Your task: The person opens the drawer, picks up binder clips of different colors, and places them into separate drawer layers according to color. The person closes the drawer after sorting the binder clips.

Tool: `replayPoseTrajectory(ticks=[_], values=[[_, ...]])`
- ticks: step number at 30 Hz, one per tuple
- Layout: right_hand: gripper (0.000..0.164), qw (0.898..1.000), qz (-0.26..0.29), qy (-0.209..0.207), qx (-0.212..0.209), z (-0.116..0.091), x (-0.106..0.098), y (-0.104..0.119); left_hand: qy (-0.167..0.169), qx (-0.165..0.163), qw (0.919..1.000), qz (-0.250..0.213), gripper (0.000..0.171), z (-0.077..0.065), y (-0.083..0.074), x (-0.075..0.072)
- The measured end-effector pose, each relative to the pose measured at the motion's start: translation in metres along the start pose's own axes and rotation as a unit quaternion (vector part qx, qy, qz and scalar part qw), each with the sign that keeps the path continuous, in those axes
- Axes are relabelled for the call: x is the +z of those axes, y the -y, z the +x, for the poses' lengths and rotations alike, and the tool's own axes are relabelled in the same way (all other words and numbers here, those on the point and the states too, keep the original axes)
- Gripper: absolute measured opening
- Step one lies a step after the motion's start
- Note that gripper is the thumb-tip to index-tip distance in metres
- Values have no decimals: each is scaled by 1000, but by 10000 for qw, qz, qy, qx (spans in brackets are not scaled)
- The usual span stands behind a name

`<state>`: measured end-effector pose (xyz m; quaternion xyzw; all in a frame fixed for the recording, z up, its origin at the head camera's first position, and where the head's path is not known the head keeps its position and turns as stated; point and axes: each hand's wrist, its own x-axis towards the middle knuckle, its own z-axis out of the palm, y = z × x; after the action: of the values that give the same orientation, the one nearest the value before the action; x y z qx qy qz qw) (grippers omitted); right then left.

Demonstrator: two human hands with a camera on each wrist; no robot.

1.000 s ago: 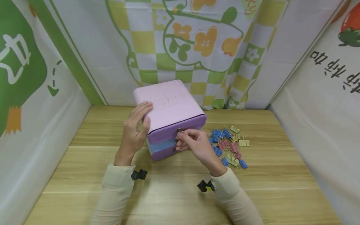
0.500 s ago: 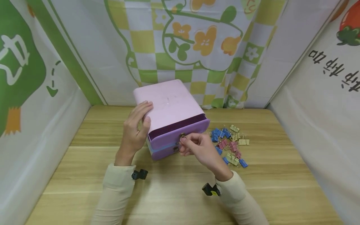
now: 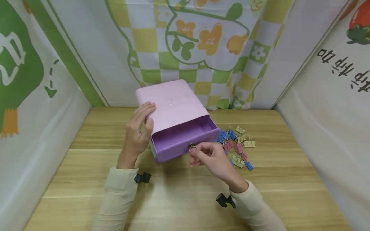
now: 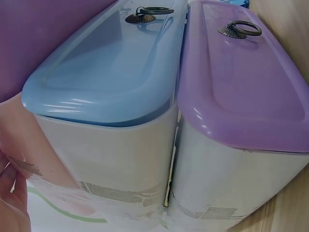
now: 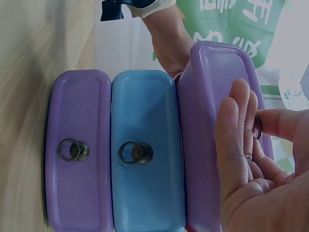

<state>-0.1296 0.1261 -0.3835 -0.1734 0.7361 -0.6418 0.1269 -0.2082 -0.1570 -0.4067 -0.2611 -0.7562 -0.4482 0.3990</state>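
Note:
A small chest of drawers with a pink top [image 3: 173,102] stands at an angle on the table. Its purple top drawer [image 3: 185,133] is pulled partway out, and the part that shows inside is bare. My right hand [image 3: 215,158] pinches the metal ring pull [image 3: 193,149] on that drawer's front between thumb and fingers. My left hand [image 3: 137,134] rests against the chest's left side, fingers laid over the top edge. Below, the blue middle drawer [image 5: 148,193] and the purple bottom drawer [image 5: 79,193] are closed, each with a ring pull, in the right wrist view.
Several blue, yellow and red binder clips [image 3: 238,149] lie in a loose pile right of the chest, partly behind my right hand. A patterned cloth [image 3: 170,61] hangs behind the wooden table [image 3: 179,199], with printed panels on both sides.
The top drawer was closed a second ago and has slid out toward me. My right hand has moved nearer and slightly right with its ring pull. My left hand has kept its place on the chest.

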Motion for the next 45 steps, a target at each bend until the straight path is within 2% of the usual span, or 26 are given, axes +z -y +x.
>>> replayPoseTrajectory(ticks=[6, 12, 18, 22, 25, 29, 33, 36, 40, 45], values=[[27, 9993, -18, 285, -234, -5, 0, -4, -41, -14, 10000, -10, 45, 0, 2, -5], [22, 9971, -207, 639, -371, -4, -1, -17, -72, -60, 9999, 46, 46, 0, 2, -7], [23, 9894, -1139, 876, -214, -6, -14, -31, -129, -105, 9999, 40, 46, 0, 1, -8], [19, 9755, -1924, 1013, -332, -4, -36, -34, -156, -131, 9998, 45, 46, 0, 1, -9], [18, 9597, -2589, 1015, -404, 2, -59, -31, -166, -129, 9998, 54, 46, 0, 1, -10], [19, 9402, -3308, 786, -181, 15, -89, -21, -153, -119, 9998, 38, 46, 1, 2, -11], [23, 9383, -3405, 600, 83, 38, -114, -16, -155, -119, 9998, 23, 46, 3, 2, -11], [25, 9367, -3432, 689, 98, 58, -132, -16, -150, -116, 9998, 7, 46, 2, 3, -9], [27, 9183, -3811, 1061, 117, 84, -150, -22, -103, -136, 9998, -39, 45, -1, 4, -6], [26, 8929, -4249, 1477, 178, 113, -155, -32, -82, -154, 9998, -101, 45, -4, 3, -2]])
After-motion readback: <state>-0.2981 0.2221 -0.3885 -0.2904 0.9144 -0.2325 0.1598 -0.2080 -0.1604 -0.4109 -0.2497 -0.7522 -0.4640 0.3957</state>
